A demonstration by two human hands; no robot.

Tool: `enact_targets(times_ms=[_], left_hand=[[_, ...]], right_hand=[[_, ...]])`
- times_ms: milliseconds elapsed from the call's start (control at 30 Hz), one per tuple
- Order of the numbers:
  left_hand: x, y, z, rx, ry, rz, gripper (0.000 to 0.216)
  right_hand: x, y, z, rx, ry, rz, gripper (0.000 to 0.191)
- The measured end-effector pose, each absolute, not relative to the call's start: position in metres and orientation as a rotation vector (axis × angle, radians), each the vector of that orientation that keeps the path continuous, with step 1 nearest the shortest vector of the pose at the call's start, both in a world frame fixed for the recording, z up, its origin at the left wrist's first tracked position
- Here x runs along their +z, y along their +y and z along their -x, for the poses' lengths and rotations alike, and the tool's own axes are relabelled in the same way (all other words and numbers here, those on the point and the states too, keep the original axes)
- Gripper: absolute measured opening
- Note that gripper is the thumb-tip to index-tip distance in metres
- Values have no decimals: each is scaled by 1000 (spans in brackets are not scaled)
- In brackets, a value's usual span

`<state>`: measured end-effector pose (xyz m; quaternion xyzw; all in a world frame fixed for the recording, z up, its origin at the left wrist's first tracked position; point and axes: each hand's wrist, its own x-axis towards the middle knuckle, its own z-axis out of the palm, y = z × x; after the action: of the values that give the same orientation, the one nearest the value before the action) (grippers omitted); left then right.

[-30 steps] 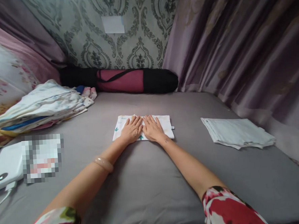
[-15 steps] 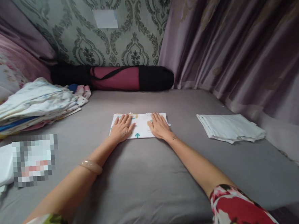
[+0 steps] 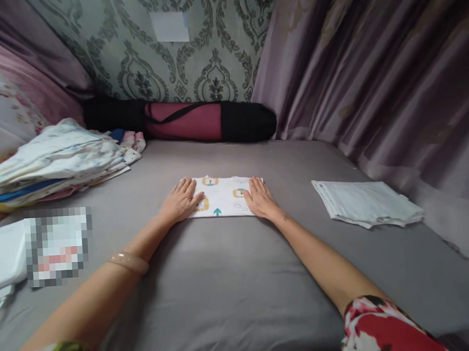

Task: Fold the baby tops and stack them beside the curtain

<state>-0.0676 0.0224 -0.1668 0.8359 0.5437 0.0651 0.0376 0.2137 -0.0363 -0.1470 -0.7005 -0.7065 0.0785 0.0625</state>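
A folded white cloth (image 3: 222, 197), printed with yellow shapes and a green arrow-like mark, lies flat on the grey bed sheet (image 3: 225, 282). Flat on its left end rests my left hand (image 3: 181, 201), fingers stretched out and thumb apart. My right hand (image 3: 262, 197) lies the same way over the right end, its thumb pointing in across the print. Neither hand grips anything. The cloth's two ends are partly hidden under my palms and fingers.
To the right lies a folded pale cloth stack (image 3: 367, 202). A heap of clothes (image 3: 59, 160) is at the left, above a white power bank (image 3: 5, 255) with a cable and a blurred-out item (image 3: 60, 247). A long black-and-maroon bag (image 3: 191, 122) lies along the wall.
My hands have slid apart, the left one leftward and the right one slightly rightward, to the cloth's ends. More of the print shows between them. The view has shifted slightly.
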Motion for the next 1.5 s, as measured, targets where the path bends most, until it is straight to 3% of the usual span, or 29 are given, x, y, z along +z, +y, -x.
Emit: enact_targets(times_ms=[300,433,733,967,1500], left_hand=[[-155,26,69,64,1628,-2566,74],[-141,11,52,105,1676,-2697,68],[-147,-1,39,14,1520,-2648,68],[-145,5,12,155,1418,-2801,56],[-153,-13,6,113,1413,-2794,59]], right_hand=[[-137,-36,-219,326,-2141,2138,71],[-133,-43,-213,146,-2236,2005,65],[-132,-50,-206,294,-2370,1929,59],[-129,-29,-169,131,-2413,1743,57],[-142,-40,-162,142,-2490,1635,59]])
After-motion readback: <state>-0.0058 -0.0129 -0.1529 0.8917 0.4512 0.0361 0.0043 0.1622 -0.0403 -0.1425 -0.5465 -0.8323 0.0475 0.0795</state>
